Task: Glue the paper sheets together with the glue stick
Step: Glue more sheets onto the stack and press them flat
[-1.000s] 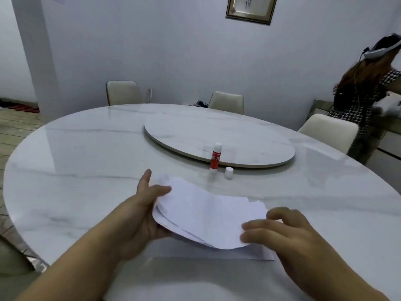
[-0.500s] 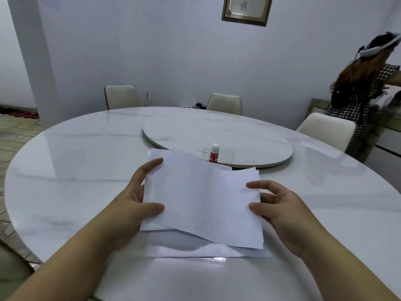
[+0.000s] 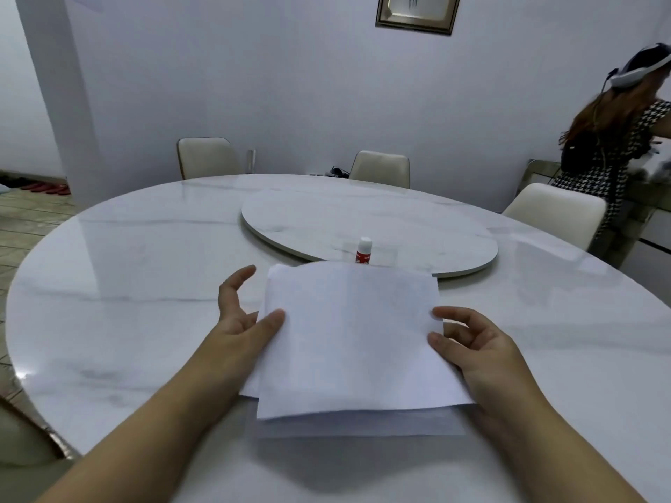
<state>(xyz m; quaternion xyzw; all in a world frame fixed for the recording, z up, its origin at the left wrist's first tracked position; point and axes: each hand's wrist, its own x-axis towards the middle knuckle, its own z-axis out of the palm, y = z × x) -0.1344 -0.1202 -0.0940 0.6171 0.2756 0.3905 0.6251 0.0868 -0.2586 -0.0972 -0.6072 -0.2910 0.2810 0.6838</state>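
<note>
Two hands (image 3: 247, 321) (image 3: 475, 350) on paper sheets (image 3: 352, 339)

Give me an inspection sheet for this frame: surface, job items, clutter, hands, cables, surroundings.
Surface: round white marble table with a raised turntable at its centre.
Job items: top paper sheet held over more sheets lying on the table; glue stick upright behind the sheets, its base hidden, no cap on it.
Clutter: nothing seen.
Hands: left hand thumb on the top sheet's left edge; right hand pinches its right edge.
Cables: dark cord at the far table edge, unclear.
Surroundings: three chairs, framed picture, another person at right.
</note>
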